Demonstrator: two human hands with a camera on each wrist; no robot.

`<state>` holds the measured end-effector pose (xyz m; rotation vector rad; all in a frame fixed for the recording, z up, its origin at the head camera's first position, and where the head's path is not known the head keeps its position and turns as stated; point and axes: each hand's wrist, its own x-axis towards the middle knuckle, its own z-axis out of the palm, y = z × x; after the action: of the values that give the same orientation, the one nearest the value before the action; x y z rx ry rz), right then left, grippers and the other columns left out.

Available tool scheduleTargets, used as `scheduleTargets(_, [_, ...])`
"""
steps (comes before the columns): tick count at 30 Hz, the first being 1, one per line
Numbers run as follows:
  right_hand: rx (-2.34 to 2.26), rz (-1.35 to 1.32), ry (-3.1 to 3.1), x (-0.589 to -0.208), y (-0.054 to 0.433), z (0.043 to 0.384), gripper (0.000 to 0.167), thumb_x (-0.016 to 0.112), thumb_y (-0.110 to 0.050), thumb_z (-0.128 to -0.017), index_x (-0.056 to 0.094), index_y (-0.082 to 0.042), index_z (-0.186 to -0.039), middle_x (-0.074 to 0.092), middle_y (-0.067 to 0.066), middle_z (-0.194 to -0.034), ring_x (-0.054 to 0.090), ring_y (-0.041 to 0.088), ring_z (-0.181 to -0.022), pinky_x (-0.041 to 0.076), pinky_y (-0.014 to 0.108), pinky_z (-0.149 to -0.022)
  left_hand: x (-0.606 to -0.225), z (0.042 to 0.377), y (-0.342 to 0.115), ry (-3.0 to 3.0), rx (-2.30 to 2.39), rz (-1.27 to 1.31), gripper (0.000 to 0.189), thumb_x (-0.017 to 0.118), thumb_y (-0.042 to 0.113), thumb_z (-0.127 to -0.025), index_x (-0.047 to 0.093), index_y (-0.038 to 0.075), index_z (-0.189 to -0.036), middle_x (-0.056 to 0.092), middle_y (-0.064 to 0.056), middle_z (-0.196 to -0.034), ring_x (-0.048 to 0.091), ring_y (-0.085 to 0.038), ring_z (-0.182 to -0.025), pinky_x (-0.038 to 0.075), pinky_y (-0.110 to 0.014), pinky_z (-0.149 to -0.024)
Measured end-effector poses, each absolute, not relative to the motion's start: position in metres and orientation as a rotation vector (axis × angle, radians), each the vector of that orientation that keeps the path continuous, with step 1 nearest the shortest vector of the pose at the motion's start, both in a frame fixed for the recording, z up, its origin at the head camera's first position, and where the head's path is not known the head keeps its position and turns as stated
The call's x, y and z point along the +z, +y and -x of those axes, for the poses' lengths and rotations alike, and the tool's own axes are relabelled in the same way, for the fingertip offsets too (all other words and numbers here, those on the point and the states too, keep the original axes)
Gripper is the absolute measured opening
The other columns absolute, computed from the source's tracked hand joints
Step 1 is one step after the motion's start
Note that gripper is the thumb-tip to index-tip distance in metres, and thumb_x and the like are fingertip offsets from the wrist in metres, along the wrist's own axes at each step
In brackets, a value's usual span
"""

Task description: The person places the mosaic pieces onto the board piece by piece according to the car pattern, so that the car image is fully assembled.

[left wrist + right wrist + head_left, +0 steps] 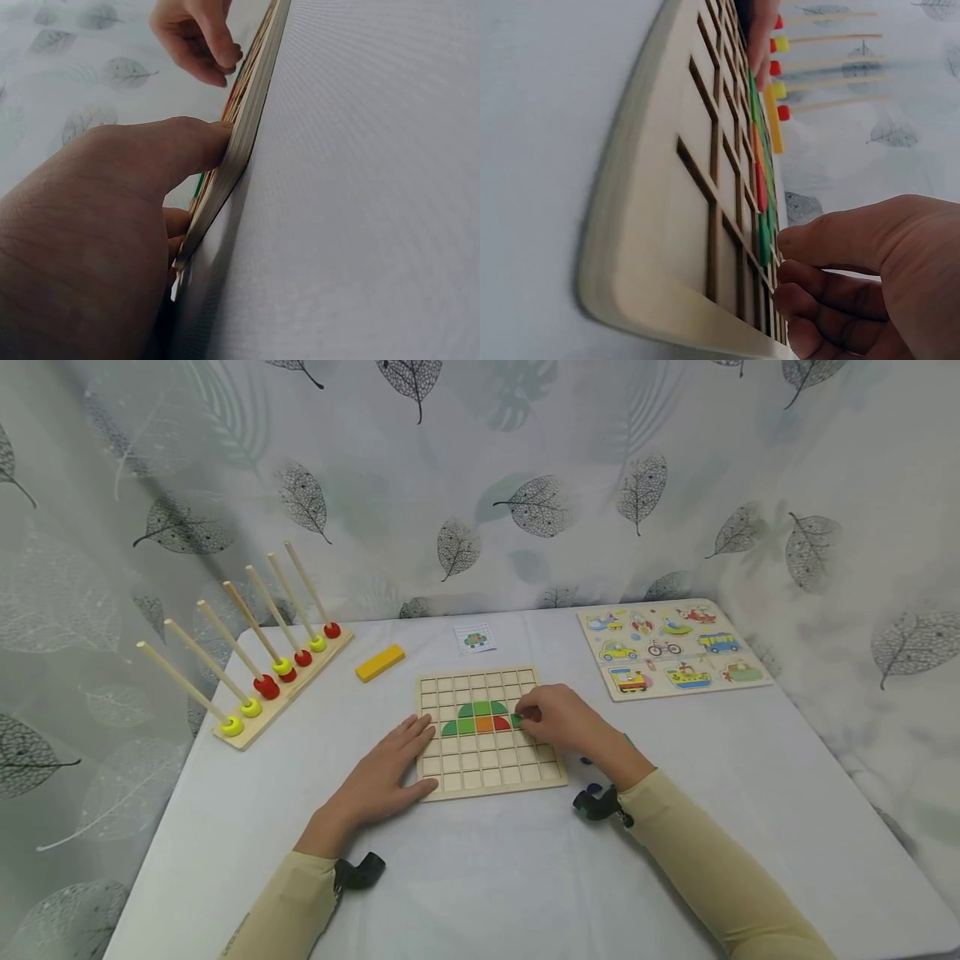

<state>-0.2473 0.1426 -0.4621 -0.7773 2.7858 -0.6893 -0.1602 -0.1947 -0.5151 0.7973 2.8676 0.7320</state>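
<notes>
From the head view, the right hand [558,717] is the nearer to the green piece [516,721], which lies just left of and below its curled fingertips on the grid board [495,792], beside the red piece [502,723]; whether thumb and finger pinch it I cannot tell. That small offset is, I judge, what the next move hangs on. The green piece is partly covered, so its long axis does not show, but its row runs across the board from left to right. Unfilled squares lie below that row, and white table stretches between the board and the picture puzzle [675,652], leaving room on the right. Two blue pieces [595,788] sit near the right wrist. The left hand [382,772], fingers spread and rather straight, touches the board's left edge. In the left wrist view, its thumb [199,146] rests against the board's side, with the right hand beyond, above the coloured pieces. In the right wrist view, the thumb tip is right beside the green piece, the other fingers bent below it, and the board's rounded corner is nearer the camera.
</notes>
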Motion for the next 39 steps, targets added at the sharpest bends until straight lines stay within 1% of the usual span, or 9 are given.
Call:
scheduleTargets(4, [-0.697,0.736,2.818,-0.454,0.149,0.249,0.020,0.079,-0.012,-0.099,0.081,-0.004,-0.118,0.074,0.001,-0.101,0.066,0.017,-0.091,0.059,0.037,-0.083,-0.516,0.161,-0.194,2.862,0.727,-0.785,0.087,0.067,0.052,-0.102,0.034,0.011,-0.171,0.021,0.000,-0.180,0.013,-0.023,-0.166,0.023,-0.052,-0.130])
scheduleTargets(10, [-0.701,0.699,2.857,-0.443,0.168,0.251,0.023,0.081,-0.015,-0.099,0.080,-0.003,-0.118,0.074,0.002,-0.100,0.066,0.021,-0.093,0.058,0.040,-0.085,-0.518,0.161,-0.193,2.862,0.741,-0.796,0.086,0.067,0.051,-0.102,0.035,0.009,-0.171,0.022,-0.001,-0.180,0.014,-0.025,-0.166,0.024,-0.053,-0.130])
scheduleTargets(14, [-0.684,0.676,2.874,-0.436,0.183,0.248,0.024,0.082,-0.014,-0.098,0.080,-0.003,-0.119,0.074,0.004,-0.102,0.067,0.023,-0.095,0.059,0.043,-0.086,-0.519,0.160,-0.193,2.854,0.732,-0.788,0.087,0.066,0.053,-0.102,0.034,0.010,-0.171,0.020,0.001,-0.180,0.012,-0.023,-0.166,0.022,-0.051,-0.131])
scheduleTargets(18, [-0.662,0.666,2.886,-0.430,0.197,0.248,0.025,0.082,-0.013,-0.098,0.079,-0.002,-0.119,0.074,0.006,-0.103,0.067,0.025,-0.096,0.058,0.045,-0.087,-0.518,0.160,-0.193,2.865,0.716,-0.789,0.087,0.067,0.053,-0.102,0.035,0.010,-0.171,0.021,0.000,-0.180,0.013,-0.024,-0.166,0.023,-0.052,-0.130])
scheduleTargets(22, [-0.649,0.641,2.899,-0.427,0.212,0.248,0.026,0.083,-0.013,-0.097,0.079,-0.001,-0.120,0.075,0.008,-0.105,0.067,0.027,-0.097,0.058,0.047,-0.088,-0.517,0.161,-0.193,2.872,0.701,-0.775,0.087,0.066,0.053,-0.102,0.035,0.011,-0.171,0.021,0.001,-0.180,0.013,-0.022,-0.166,0.023,-0.051,-0.130])
scheduleTargets(25, [-0.636,0.600,2.900,-0.425,0.223,0.246,0.028,0.083,-0.013,-0.097,0.079,0.000,-0.121,0.075,0.009,-0.106,0.067,0.027,-0.098,0.058,0.048,-0.089,-0.517,0.161,-0.194,2.872,0.694,-0.766,0.086,0.065,0.054,-0.102,0.034,0.011,-0.171,0.020,0.002,-0.180,0.012,-0.021,-0.166,0.022,-0.049,-0.131])
scheduleTargets(28, [-0.623,0.543,2.899,-0.422,0.234,0.242,0.029,0.083,-0.013,-0.096,0.079,0.000,-0.122,0.075,0.009,-0.107,0.066,0.028,-0.098,0.058,0.048,-0.090,-0.516,0.161,-0.194,2.872,0.703,-0.774,0.087,0.066,0.053,-0.102,0.035,0.011,-0.171,0.021,0.001,-0.180,0.013,-0.022,-0.166,0.023,-0.050,-0.131])
scheduleTargets(34, [-0.592,0.515,2.880,-0.420,0.253,0.234,0.028,0.084,-0.012,-0.096,0.079,0.000,-0.121,0.073,0.007,-0.102,0.063,0.028,-0.094,0.057,0.045,-0.083,-0.514,0.160,-0.194,2.874,0.721,-0.799,0.087,0.068,0.050,-0.101,0.035,0.009,-0.170,0.024,-0.003,-0.179,0.016,-0.026,-0.166,0.025,-0.053,-0.130])
scheduleTargets(39, [-0.610,0.523,2.841,-0.431,0.269,0.229,0.024,0.082,-0.011,-0.097,0.081,-0.004,-0.120,0.071,0.003,-0.099,0.061,0.025,-0.091,0.055,0.040,-0.075,-0.513,0.159,-0.194,2.872,0.728,-0.802,0.086,0.068,0.050,-0.102,0.035,0.009,-0.170,0.024,-0.003,-0.179,0.015,-0.026,-0.166,0.025,-0.053,-0.130])
